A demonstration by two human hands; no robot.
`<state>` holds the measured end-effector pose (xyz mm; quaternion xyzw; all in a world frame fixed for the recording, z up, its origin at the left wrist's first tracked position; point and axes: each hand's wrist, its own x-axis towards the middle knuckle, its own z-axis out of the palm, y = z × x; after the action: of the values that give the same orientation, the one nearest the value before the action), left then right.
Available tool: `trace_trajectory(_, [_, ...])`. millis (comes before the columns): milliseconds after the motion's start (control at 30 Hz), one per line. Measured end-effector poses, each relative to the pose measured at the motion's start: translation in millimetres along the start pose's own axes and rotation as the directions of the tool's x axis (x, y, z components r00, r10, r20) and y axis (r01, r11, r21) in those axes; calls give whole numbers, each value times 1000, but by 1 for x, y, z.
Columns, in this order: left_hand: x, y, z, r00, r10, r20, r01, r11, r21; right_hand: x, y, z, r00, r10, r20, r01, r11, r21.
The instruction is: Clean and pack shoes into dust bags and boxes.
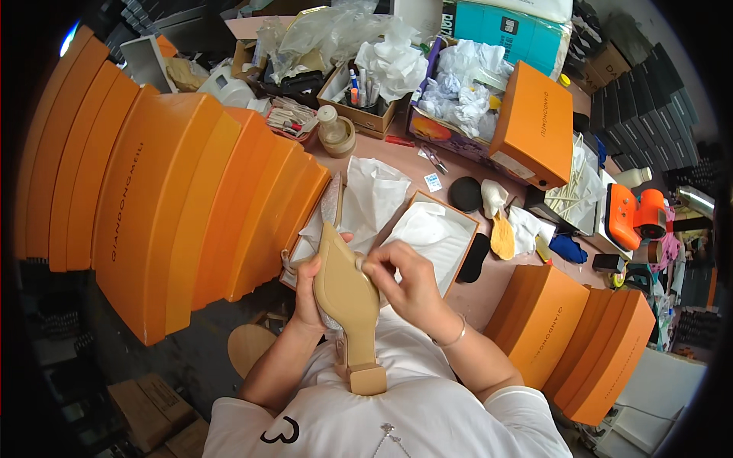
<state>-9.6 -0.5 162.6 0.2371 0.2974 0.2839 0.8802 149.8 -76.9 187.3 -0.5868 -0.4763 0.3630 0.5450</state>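
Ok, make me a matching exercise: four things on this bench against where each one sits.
Things:
1. beige block-heel shoe
2. open shoebox
3. black round lid
4. orange handheld tool

Places:
A. far right of the bench
B. held in both hands, sole up
C. just beyond the open box
D. in front of the hands, lined with white paper

Pairs: 1-B, 2-D, 3-C, 4-A

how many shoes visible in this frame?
1. A beige block-heel shoe is held sole-up over the person's lap; the left hand grips its side, the right hand pinches near the middle. Another may be hidden under the white paper in the open shoebox.
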Motion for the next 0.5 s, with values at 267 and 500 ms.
trace_trajectory(267, [1, 7, 14, 989, 38, 142, -25, 995, -93, -3, 15, -22, 978, 206, -26, -170, 865, 473])
trace_trajectory(500, [3, 10, 15, 986, 47, 158, -47, 999, -4, -20, -4, -26, 997, 65, 31, -71, 962, 264])
